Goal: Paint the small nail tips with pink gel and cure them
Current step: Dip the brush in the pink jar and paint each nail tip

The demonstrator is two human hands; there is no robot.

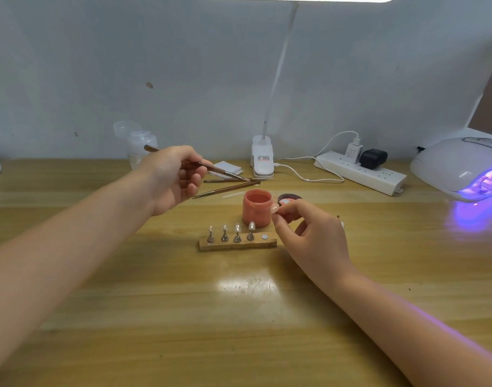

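1. The left hand (173, 177) is raised above the wooden tabletop (239, 317), its fingers (194, 174) curled round a thin brown-handled nail brush (200, 164); the bristle end points right and down, ending just behind the open pink gel jar (257, 208).
2. The right hand (309, 233) pinches a small pink-coated nail tip (275, 209) between thumb and forefinger, held just beside the jar's right rim; the other fingers are loosely bent.
3. The jar stands near the middle of the tabletop, and its dark round lid (289, 198) lies just behind and to its right, partly hidden by the right hand.
4. In front of the jar lies a narrow wooden holder strip (238, 244) carrying four small metal stands (231, 236), each topped with a clear nail tip (237, 227); a bare round silver disc (264, 236) sits at the strip's right end.
5. Two more brown brushes (228, 187) lie on the tabletop behind the jar.
6. At the far right a white curing lamp (459, 166) glows violet from its opening, casting purple light on the wood.
7. Along the back wall stand a white clip-on desk lamp (263, 160), a white power strip (362, 174) with plugs, a stack of white pads (229, 167) and a clear plastic bottle (140, 143).
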